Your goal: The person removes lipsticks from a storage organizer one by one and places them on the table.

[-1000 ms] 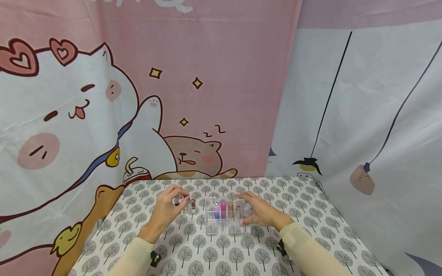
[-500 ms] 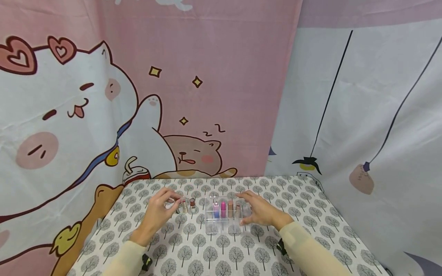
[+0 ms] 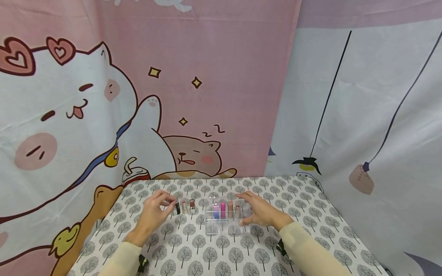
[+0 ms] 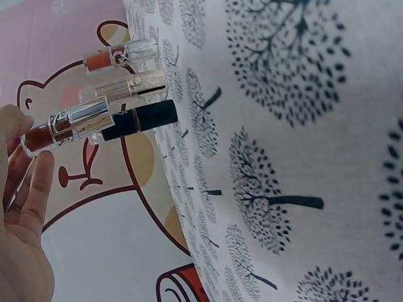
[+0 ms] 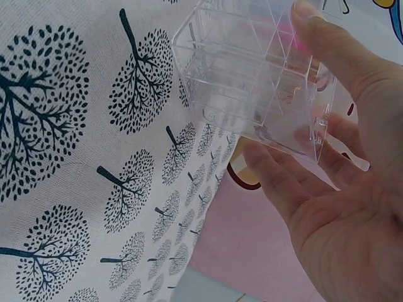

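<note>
My left hand [image 3: 152,214] pinches one end of a lipstick tube [image 4: 69,126] with a silver part and a clear brownish-red part, between thumb and fingertips. Just to its right stand a black lipstick [image 3: 177,207], a pale gold one [image 3: 184,206] and a silver one with a reddish-brown top [image 3: 192,205]. My right hand [image 3: 260,211] grips the right end of a clear divided organizer [image 3: 212,229], thumb on the near side and fingers round the far side. In its back row are a lilac-and-blue tube [image 3: 216,211], a bright pink one [image 3: 223,210] and two brownish ones [image 3: 230,209].
A cloth with grey tree prints [image 3: 210,255] covers the table. Behind it hangs a pink curtain [image 3: 221,76] with cartoon animals, and a pale curtain [image 3: 328,96] hangs on the right. The organizer's front compartments face me.
My left hand has moved left, away from over the lipsticks, so the black, pale gold and reddish-brown ones now show. My right hand stays on the organizer.
</note>
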Demonstrator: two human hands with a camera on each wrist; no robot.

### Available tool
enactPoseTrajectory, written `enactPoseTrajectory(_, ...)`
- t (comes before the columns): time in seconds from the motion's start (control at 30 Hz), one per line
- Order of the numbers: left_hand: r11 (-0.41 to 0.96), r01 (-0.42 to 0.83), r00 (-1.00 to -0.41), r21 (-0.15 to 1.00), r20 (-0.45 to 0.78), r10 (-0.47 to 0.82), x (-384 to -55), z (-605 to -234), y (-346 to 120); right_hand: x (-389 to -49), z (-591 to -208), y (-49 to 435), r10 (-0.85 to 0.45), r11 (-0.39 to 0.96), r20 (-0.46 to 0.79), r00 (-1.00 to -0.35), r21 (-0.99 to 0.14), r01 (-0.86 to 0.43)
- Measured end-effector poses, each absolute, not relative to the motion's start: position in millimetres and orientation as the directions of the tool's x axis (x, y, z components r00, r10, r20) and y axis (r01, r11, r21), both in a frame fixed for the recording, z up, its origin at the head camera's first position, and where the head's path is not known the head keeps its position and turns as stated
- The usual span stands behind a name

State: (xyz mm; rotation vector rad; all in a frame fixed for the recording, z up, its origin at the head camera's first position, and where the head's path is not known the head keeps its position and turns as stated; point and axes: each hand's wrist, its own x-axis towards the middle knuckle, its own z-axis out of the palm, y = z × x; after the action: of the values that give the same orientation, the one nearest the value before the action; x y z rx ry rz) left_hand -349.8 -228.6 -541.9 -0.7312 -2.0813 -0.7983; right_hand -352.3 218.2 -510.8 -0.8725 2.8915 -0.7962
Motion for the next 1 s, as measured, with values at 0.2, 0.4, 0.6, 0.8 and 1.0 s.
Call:
enactPoseTrajectory(0.2,0.672,0.68,-0.557,0.293,0.802,0.214,-351,-548,-235,-351,-511,217,-0.525,0.712,0.124,-0.842,-0.477,-0.515)
enactPoseTrajectory(0.4,0.71,0.638,-0.588,0.297,0.783,0.201,-353,-551,-239,-350,-511,217,-0.525,0.712,0.119,-0.843,-0.481,-0.511)
enactPoseTrajectory(0.6,0.722,0.616,-0.607,0.316,0.775,0.178,-357,-556,-240,-350,-510,217,-0.524,0.714,0.113,-0.844,-0.482,-0.508)
enactPoseTrajectory(0.8,0.731,0.598,-0.622,0.33,0.765,0.164,-360,-562,-240,-350,-509,217,-0.52,0.715,0.111,-0.847,-0.485,-0.503)
enactPoseTrajectory(1.0,0.736,0.587,-0.634,0.337,0.756,0.16,-364,-565,-240,-351,-510,217,-0.519,0.717,0.115,-0.847,-0.481,-0.505)
